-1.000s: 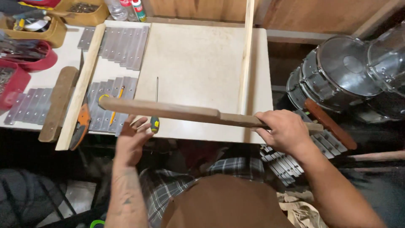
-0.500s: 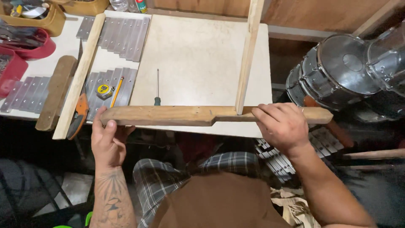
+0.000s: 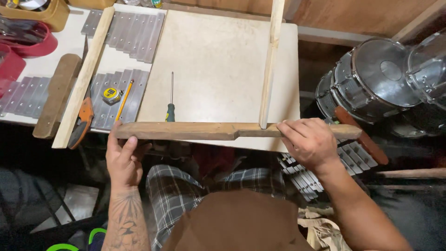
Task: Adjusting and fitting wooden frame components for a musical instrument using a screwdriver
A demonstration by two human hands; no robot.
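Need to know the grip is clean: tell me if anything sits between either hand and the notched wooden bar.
Nothing visible does. The left hand grips the notched wooden bar near its left end, the right hand near its right end. The screwdriver and pale slat lie beyond the bar.

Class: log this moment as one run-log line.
left hand: holds notched wooden bar | right hand: grips bar | bar: level, along table edge

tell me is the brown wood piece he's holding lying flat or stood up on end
Lying flat: the brown wood piece runs crosswise along the table near edge, left hand and right hand gripping it.
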